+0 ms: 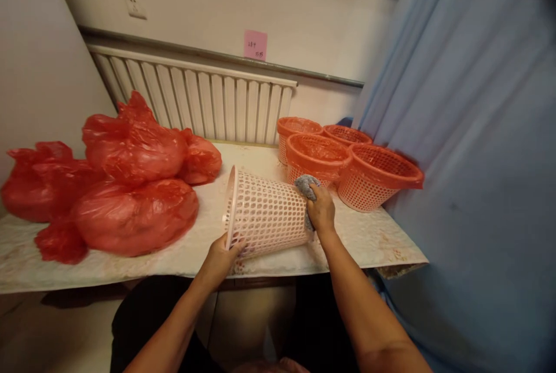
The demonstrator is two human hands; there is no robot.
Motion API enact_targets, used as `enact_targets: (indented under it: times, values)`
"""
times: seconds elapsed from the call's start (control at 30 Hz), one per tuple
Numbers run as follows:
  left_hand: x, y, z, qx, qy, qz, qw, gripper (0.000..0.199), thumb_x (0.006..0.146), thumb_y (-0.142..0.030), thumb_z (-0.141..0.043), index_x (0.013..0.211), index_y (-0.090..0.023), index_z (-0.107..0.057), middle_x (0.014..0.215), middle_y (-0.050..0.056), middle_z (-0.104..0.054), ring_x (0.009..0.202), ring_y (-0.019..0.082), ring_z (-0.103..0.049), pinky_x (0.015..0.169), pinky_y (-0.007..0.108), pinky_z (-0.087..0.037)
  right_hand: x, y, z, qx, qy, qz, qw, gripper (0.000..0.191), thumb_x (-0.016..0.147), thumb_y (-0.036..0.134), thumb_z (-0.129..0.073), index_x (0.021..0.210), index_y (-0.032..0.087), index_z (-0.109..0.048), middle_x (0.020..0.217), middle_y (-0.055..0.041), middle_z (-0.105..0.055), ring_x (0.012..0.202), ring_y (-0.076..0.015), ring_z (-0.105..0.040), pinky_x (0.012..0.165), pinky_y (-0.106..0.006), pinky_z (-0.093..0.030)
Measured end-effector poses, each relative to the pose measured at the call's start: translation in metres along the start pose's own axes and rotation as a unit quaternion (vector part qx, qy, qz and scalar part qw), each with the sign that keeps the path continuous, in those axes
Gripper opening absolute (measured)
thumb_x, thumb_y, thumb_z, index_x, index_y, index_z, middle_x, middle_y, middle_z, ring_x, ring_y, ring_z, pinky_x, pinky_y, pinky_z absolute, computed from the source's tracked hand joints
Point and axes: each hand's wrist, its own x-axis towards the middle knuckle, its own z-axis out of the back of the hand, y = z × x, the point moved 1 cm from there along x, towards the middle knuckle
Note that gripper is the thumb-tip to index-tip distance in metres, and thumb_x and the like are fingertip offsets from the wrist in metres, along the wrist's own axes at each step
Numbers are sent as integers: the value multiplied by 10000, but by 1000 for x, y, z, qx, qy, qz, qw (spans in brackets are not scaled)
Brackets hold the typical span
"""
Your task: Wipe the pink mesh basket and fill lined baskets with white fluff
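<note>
Pale perforated plastic basket [271, 211], on its side over covered table [369, 240]: likely light, slightly springy, smooth. Left hand [223, 257] grips rim [234, 193], probably firmest hold; right hand [322, 208] clasps grey cloth [306, 185] against base end.

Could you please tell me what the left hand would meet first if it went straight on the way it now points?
Most likely the pale basket: the left hand grips it at the rim, and its mesh side lies ahead, though depth is hard to judge.
</note>
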Motion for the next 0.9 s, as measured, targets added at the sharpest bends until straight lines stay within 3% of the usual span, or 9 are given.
enact_targets:
  times: [0.13, 0.27, 0.47, 0.6, 0.67, 0.77, 0.9]
  values:
    - [5, 1, 5, 3, 15, 1, 1000, 510, 699, -472, -656, 1033, -87, -658, 1061, 144, -736, 981, 294, -685, 941, 429, -508, -14, 7, -4, 19, -70, -48, 996, 483, 750, 127, -477, 1212, 158, -614, 1096, -108, -587, 1034, -242, -516, 940, -389, -430]
    - [8, -1, 8, 6, 16, 4, 1000, 493, 678, -466, -664, 1000, -93, -672, 1036, 136, -742, 977, 299, -682, 933, 428, -508, -33, 35, -7, 20, -94, -42, 994, 474, 750, 134, -492, 1206, 156, -617, 1064, -124, -563, 1022, -269, -507, 940, -429, -428]
    - [15, -1, 5, -21, 19, 0, 1000, 489, 654, -423, -680, 1011, -89, -666, 1012, 133, -744, 951, 291, -681, 927, 422, -504, -51, 112, -18, 141, -59, 3, 988, 468, 750, 120, -507, 1205, 166, -606, 1081, -123, -542, 1058, -268, -505, 967, -436, -432]
    - [15, -3, 4, -5, 7, -6, 1000, 364, 655, -366, -609, 925, -129, -668, 922, 95, -751, 933, 284, -674, 878, 389, -519, -71, 170, -18, 231, -18, 72, 970, 533, 723, 94, -526, 1240, 209, -582, 1125, -102, -520, 1080, -247, -504, 990, -404, -433]
    - [13, -4, 5, 22, -4, -19, 1000, 283, 663, -347, -581, 851, -153, -665, 895, 88, -750, 941, 290, -664, 871, 377, -516, -83, 184, -17, 242, -1, 104, 965, 566, 723, 102, -549, 1275, 224, -567, 1167, -100, -492, 1114, -246, -490, 1012, -392, -424]
    - [11, -4, 6, 26, -4, -24, 999, 248, 660, -343, -584, 816, -162, -650, 890, 83, -750, 932, 289, -660, 862, 372, -520, -92, 181, -16, 214, 5, 155, 965, 581, 731, 104, -565, 1298, 230, -563, 1199, -106, -467, 1140, -253, -470, 1024, -395, -416]
    - [10, -2, 7, -11, 10, -7, 1000, 399, 654, -378, -650, 961, -124, -652, 915, 76, -748, 891, 274, -678, 851, 385, -530, -83, 147, -17, 133, 33, 200, 970, 578, 733, 91, -567, 1288, 250, -582, 1205, -108, -483, 1115, -261, -463, 993, -412, -429]
